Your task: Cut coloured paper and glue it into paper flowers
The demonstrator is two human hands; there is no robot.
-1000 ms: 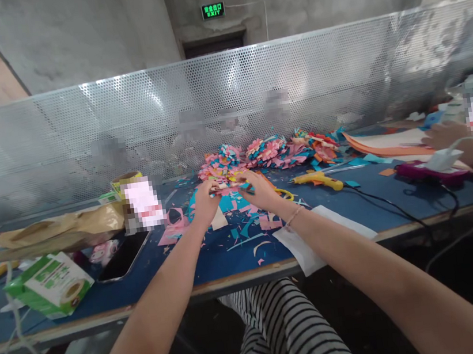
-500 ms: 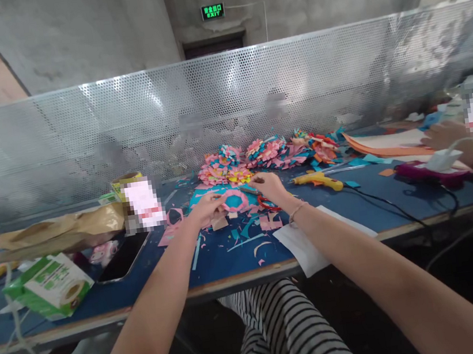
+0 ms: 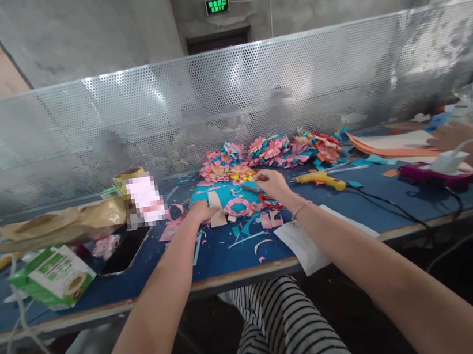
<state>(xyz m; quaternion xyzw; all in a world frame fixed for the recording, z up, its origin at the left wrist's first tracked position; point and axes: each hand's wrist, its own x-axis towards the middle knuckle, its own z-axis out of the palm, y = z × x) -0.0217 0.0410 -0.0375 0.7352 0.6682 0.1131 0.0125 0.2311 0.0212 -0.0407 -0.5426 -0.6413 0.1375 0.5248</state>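
Observation:
My left hand rests on the blue table, fingers curled against the left edge of a beige paper strip. A pink fringed paper ring lies flat just right of that strip, free of both hands. My right hand is closed on red-handled scissors, whose blades point left toward the ring. Several finished paper flowers in pink, blue and orange are heaped behind my hands.
A yellow glue gun and white sheet lie to the right, near another person's hand and a purple tool. To the left lie a phone, green carton and brown bag. A perforated metal screen backs the table.
My hands came down from holding the pink ring together. The ring now lies on the table. My left hand slid left to the beige strip and my right went to the scissors.

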